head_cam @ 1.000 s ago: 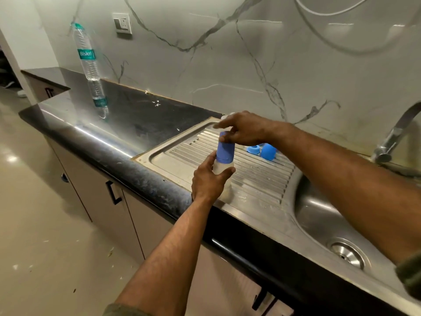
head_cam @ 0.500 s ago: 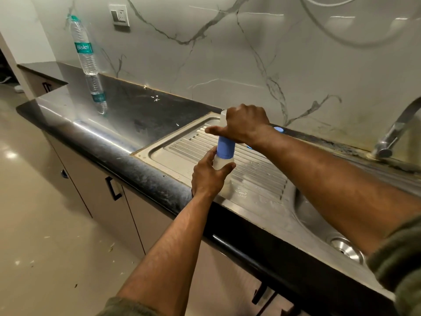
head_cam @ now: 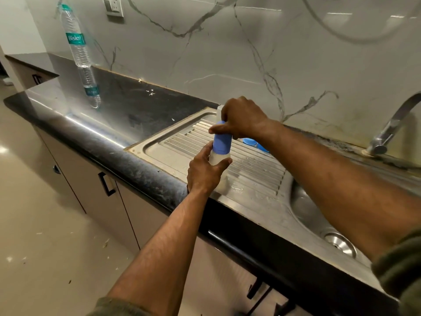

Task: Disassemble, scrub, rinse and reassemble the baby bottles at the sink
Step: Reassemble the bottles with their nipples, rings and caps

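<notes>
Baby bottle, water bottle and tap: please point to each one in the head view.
baby bottle [head_cam: 220, 142], head view, on its blue collar.
water bottle [head_cam: 77, 42], head view, on its label.
tap [head_cam: 391, 126], head view, on its metal spout.

Marble wall [head_cam: 227, 53], black counter [head_cam: 127, 106], beige floor [head_cam: 45, 224].

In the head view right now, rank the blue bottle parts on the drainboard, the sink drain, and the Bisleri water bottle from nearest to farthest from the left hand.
Measured from the left hand:
1. Blue bottle parts: on the drainboard, just behind the right forearm, toward the wall.
2. Sink drain: in the basin, off to the right.
3. Bisleri water bottle: far left, back at the wall on the black counter.
</notes>
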